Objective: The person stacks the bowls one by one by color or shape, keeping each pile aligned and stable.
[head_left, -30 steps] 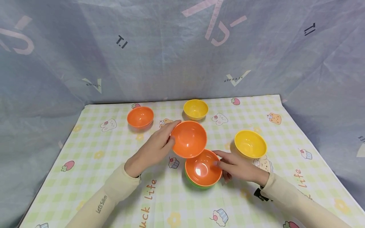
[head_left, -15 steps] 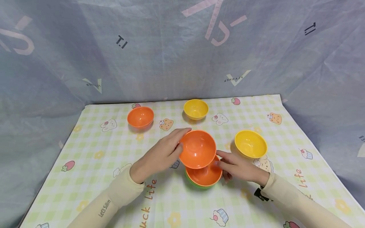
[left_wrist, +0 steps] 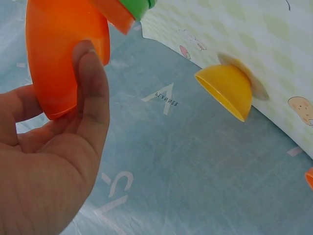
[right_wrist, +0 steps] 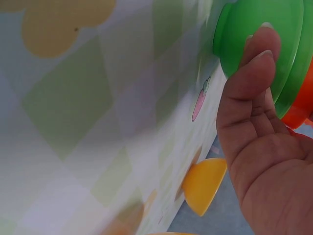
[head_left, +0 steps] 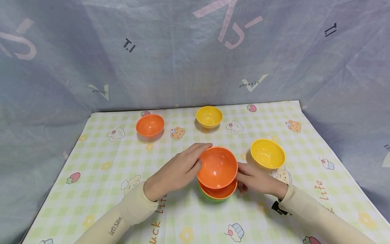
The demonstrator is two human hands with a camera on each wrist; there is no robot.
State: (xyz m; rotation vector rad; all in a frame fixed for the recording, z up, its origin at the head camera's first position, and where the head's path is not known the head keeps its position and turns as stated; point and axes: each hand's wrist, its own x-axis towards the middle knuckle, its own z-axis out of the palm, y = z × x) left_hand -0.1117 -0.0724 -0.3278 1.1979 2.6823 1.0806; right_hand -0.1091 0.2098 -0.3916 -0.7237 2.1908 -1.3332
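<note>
My left hand [head_left: 176, 171] grips an orange bowl [head_left: 217, 167] by its left side, thumb near the rim and fingers around the outside. This bowl hangs tilted over a stack, covering most of the stack's top. Uppermost in the stack is another orange bowl [head_left: 221, 194], nested in green bowls [right_wrist: 264, 44] whose sides show in the right wrist view. At the stack's right side my right hand [head_left: 259, 179] holds it, its curled fingers against the green wall. The left wrist view shows the raised bowl [left_wrist: 58, 58] apart from the stack at its lower edge.
A yellow bowl [head_left: 267, 154] stands to the right of the stack, and a second yellow bowl [head_left: 209, 117] at the back. Another orange bowl [head_left: 150, 125] is at the back left. A checked cloth [head_left: 115, 189] covers the table, with grey-blue fabric [head_left: 170, 61] hanging behind.
My left hand has moved right and toward me with the orange bowl, from beyond the stack to over it. The right hand has stayed at the stack's side.
</note>
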